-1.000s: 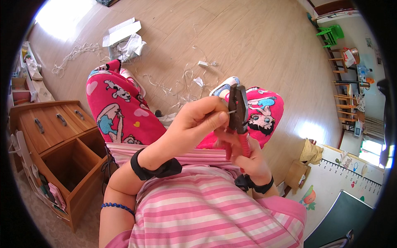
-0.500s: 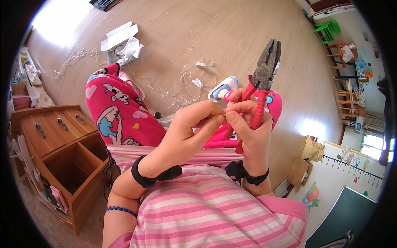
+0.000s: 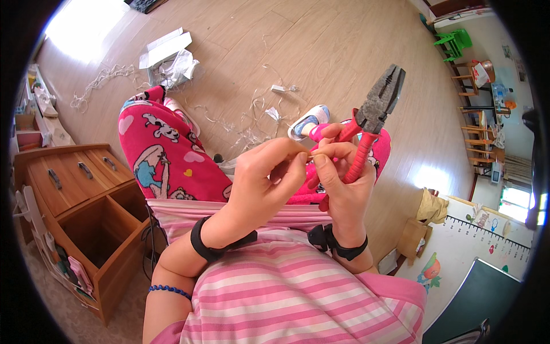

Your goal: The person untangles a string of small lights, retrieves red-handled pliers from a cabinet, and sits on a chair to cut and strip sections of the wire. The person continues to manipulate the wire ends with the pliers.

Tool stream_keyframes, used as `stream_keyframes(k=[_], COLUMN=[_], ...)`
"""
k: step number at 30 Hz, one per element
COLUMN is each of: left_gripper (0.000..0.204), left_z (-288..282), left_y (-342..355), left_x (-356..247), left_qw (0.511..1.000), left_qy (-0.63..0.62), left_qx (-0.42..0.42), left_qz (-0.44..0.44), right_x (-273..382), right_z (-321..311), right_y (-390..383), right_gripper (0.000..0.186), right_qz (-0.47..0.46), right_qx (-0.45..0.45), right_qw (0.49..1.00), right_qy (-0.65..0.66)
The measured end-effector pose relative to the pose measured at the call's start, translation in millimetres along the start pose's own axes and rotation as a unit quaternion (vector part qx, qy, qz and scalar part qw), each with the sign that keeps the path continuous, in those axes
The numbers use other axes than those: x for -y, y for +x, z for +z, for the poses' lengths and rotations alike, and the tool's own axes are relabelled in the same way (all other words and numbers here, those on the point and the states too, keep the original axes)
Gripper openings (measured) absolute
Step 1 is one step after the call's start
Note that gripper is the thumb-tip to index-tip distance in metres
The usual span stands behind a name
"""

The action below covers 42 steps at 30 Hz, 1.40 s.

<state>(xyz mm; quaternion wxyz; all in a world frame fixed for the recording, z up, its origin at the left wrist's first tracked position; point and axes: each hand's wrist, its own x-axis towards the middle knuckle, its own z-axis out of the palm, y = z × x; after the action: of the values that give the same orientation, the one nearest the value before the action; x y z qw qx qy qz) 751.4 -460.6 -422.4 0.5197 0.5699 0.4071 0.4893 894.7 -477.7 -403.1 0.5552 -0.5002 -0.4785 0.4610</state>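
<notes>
A pair of pliers [image 3: 373, 109] with red handles and worn grey jaws rests in my right hand [image 3: 346, 178], its jaws pointing up and to the right. My fingers wrap loosely around the handles, which are slightly spread; nothing sits between the jaws. My right thumb and forefinger also pinch the end of a thin, pale wire [image 3: 310, 156]. From the other side, my left hand [image 3: 266, 175] holds the same wire between closed thumb and fingertips. Only a short bit of it shows between the hands, above my lap; the fingers hide the rest.
Tangled clear string-light cable [image 3: 246, 129] lies on the wooden floor by my feet, with a small white box-shaped piece [image 3: 278, 89]. Farther left are an opened white carton [image 3: 166, 49] and a plastic bag [image 3: 179, 69]. A wooden cabinet [image 3: 86, 189] stands close on my left.
The pliers have tipped to the right and slightly down in my right hand. My fingertips have drawn a little apart, so more of the thin wire shows.
</notes>
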Motion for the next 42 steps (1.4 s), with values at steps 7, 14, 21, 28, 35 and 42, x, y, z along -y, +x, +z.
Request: stream_keyframes(k=[7,14,21,28,35,42], left_gripper=[0.015,0.013,0.010,0.010,0.005,0.013], left_z=[0,3,-2,-2,-7,-9], left_y=[-1,-3,0,1,0,4], left_x=[-4,2,-4,-10,-11,-11], left_qw=[0.990,0.988,0.932,0.941,0.971,0.995], left_qy=[0.109,0.100,-0.323,-0.269,-0.173,0.078], left_qx=[-0.002,-0.030,0.014,0.042,-0.011,-0.032], left_qz=[0.094,0.113,-0.162,-0.202,-0.163,0.044], right_x=[-1,-4,-7,-5,-3,9], right_z=[-1,-1,0,0,-30,-60], right_y=[0,-1,-3,-5,-15,-23], right_gripper=[0.008,0.008,0.008,0.009,0.032,0.064], right_qz=[0.030,0.035,0.074,0.096,0.149,0.203], right_qx=[-0.002,-0.008,-0.041,-0.035,0.095,0.272], right_qw=[0.999,0.999,0.995,0.994,0.983,0.932], right_qy=[-0.017,-0.019,0.047,0.043,-0.049,-0.127])
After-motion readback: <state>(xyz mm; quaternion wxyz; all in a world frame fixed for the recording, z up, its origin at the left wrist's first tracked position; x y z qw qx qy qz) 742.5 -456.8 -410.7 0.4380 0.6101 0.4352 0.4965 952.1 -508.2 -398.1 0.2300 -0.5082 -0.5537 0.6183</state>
